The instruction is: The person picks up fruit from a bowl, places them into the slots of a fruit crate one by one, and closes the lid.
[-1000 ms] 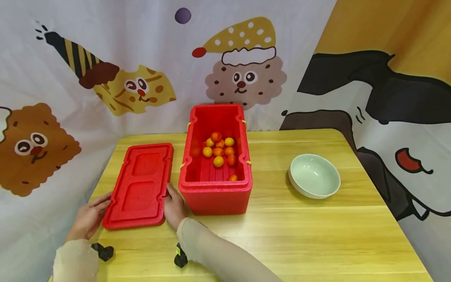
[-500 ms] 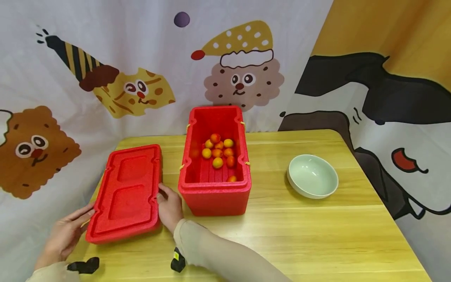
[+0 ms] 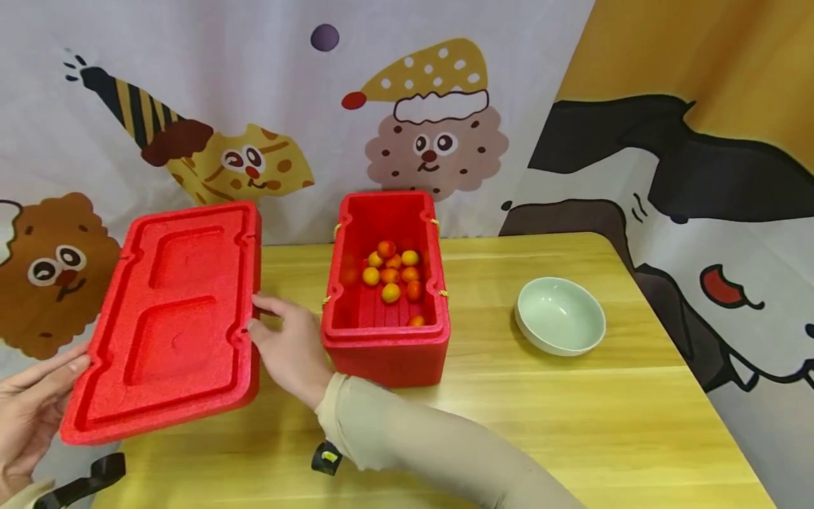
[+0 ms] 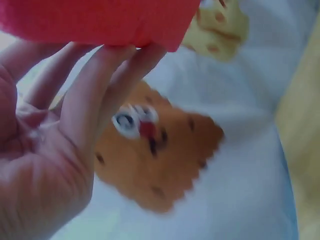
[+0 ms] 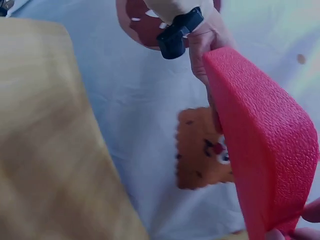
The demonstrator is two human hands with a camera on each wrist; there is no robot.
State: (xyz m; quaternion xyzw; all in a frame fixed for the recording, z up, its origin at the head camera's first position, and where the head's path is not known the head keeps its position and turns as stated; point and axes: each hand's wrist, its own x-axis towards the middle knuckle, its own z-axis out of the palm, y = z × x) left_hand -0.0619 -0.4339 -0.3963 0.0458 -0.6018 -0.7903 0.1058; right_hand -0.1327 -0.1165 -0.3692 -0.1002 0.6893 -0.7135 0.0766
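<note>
A red foam box lid (image 3: 184,339), with two square recesses on its upper face, is held tilted above the left part of the table. My left hand (image 3: 32,403) holds its left edge; in the left wrist view the fingertips (image 4: 122,52) meet the lid's edge from below. My right hand (image 3: 289,346) grips the right edge near a notch, and its fingertips (image 5: 314,210) show at the lid's corner in the right wrist view. Beside the right hand stands the lidless red foam box (image 3: 389,364), with several small orange and yellow fruits (image 3: 391,293) inside.
A pale green bowl (image 3: 559,317) stands on the right of the wooden table (image 3: 540,431). Yellow cord loops (image 3: 443,293) hang on the box's sides. Behind the table is a printed cartoon curtain (image 3: 292,56). A black wrist mount (image 3: 327,458) is on the right wrist.
Both hands have raised the lid off the table and carried it left, away from the box. It now tilts and looks larger. The box, fruits and bowl stay in place.
</note>
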